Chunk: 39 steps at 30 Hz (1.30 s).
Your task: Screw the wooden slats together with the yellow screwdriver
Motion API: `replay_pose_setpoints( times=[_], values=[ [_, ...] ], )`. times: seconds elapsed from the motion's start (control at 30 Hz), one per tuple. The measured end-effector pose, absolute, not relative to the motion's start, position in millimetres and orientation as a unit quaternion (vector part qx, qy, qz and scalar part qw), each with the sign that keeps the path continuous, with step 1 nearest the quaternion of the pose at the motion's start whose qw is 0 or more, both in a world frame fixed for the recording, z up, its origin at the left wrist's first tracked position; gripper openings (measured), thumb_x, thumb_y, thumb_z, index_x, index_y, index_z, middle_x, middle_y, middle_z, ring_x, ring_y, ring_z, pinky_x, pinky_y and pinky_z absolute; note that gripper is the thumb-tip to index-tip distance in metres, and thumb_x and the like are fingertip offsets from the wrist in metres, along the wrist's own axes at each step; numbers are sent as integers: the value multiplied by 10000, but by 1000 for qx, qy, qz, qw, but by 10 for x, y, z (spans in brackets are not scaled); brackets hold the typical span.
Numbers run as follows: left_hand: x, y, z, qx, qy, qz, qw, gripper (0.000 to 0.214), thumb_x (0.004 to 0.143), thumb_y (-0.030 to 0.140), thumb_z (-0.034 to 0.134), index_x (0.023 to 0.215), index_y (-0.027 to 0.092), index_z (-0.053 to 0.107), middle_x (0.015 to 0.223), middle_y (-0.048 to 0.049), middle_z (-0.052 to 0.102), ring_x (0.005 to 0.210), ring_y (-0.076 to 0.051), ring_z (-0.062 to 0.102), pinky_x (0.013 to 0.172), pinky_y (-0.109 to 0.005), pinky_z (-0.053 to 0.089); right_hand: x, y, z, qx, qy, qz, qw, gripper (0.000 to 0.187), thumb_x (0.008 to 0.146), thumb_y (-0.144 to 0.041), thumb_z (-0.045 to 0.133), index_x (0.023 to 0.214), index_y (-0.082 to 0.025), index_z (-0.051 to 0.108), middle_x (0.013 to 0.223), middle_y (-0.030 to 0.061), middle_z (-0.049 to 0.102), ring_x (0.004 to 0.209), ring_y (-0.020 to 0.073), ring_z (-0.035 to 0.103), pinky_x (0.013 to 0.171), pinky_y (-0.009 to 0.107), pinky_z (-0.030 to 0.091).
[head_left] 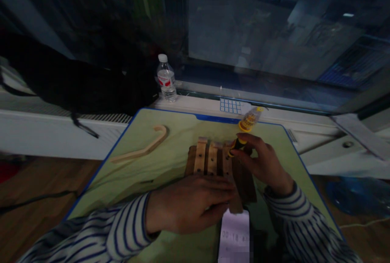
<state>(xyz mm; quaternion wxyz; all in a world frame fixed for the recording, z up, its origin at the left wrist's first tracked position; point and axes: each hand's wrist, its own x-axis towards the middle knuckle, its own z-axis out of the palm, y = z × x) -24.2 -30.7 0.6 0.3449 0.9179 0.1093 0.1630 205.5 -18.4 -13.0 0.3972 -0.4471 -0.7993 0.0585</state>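
Note:
My right hand (pixel 266 163) pinches a stubby screwdriver (pixel 238 146) with a black and yellow handle between thumb and fingers. Its lower end is over a dark screw on the right one of three pale wooden strips (pixel 212 159). These strips lie side by side across darker brown wood (pixel 190 159), with dark screws or holes along them. My left hand (pixel 191 202) rests flat across the strips' near part, fingers stretched to the right, and hides much of them. Past the left fingertips, a strip's near end (pixel 236 204) juts over a phone (pixel 234 234) with a lit screen.
A curved wooden hook (pixel 157 137) lies on the blue-edged table (pixel 173 123) at left. A small clear bottle with yellow parts (pixel 251 119) stands at the back edge. On the sill behind are a water bottle (pixel 166 80) and a black bag (pixel 91 88), below a window.

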Motion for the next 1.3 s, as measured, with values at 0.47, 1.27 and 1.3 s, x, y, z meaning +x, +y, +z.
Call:
replay_pose_setpoints(
  times=[0.47, 1.27, 1.3],
  values=[
    [-243, -298, 17, 927, 104, 140, 332, 315, 959, 180, 437, 1223, 121, 600, 1275, -96, 628, 1240, -210, 545, 1062, -336, 443, 2068, -181, -126, -423, -811, 63, 400, 426, 879, -208, 597, 1278, -256, 455, 1054, 71, 699, 617, 120, 624, 584, 276, 546],
    [-238, -299, 16, 916, 104, 152, 356, 318, 960, 170, 429, 1233, 138, 589, 1275, -97, 627, 1229, -208, 554, 1050, -347, 453, 2019, -161, -178, -409, -808, 71, 417, 405, 853, -211, 642, 1228, -285, 507, 1048, 35, 711, 827, 159, 690, 680, 294, 585],
    [-238, -299, 15, 916, 104, 152, 355, 318, 960, 172, 432, 1234, 134, 589, 1272, -98, 628, 1230, -209, 553, 1050, -348, 453, 2025, -156, -185, -411, -808, 69, 417, 407, 852, -215, 645, 1228, -283, 508, 1042, 39, 708, 821, 161, 687, 680, 298, 583]
  ],
)
